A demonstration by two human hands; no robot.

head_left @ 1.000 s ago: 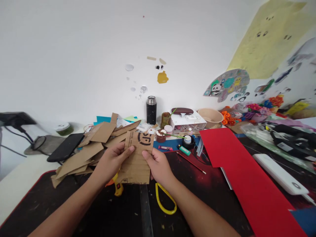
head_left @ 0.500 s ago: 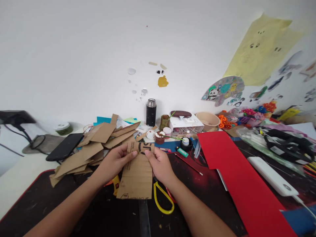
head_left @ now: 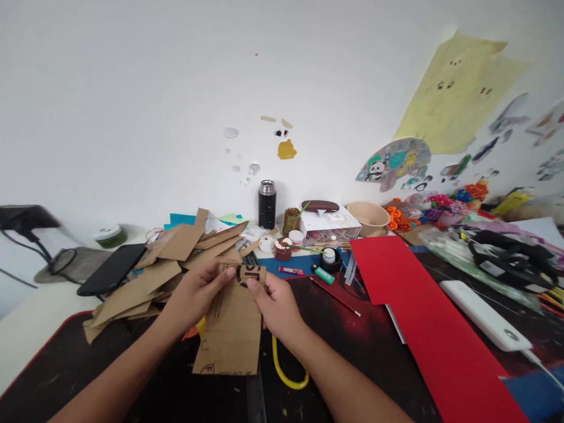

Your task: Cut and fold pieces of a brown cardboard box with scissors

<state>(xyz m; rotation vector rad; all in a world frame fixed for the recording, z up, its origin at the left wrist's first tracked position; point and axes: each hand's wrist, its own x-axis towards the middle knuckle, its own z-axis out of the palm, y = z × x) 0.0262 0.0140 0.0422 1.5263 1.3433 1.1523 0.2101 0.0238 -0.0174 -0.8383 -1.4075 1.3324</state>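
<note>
Both hands hold one brown cardboard piece (head_left: 231,329) with a black printed logo near its top edge. My left hand (head_left: 198,291) pinches the upper left part, thumb on the front. My right hand (head_left: 273,302) pinches the upper right part beside the logo. The top strip of the cardboard is bent over toward me, and the lower end hangs over the dark mat (head_left: 352,346). Under the piece lie yellow-handled scissors (head_left: 286,370) and a yellow glue gun (head_left: 200,326), both partly hidden.
A heap of cardboard scraps (head_left: 167,264) lies to the left, next to a black phone (head_left: 112,269). A red sheet (head_left: 423,317) covers the right side, with a white power bank (head_left: 484,314) beyond it. A flask (head_left: 267,204), small jars, a white box (head_left: 328,220) and a bowl (head_left: 369,214) line the wall.
The cardboard has tilted toward me, and its top edge with the logo has been folded down. Both hands shifted slightly lower and left with it.
</note>
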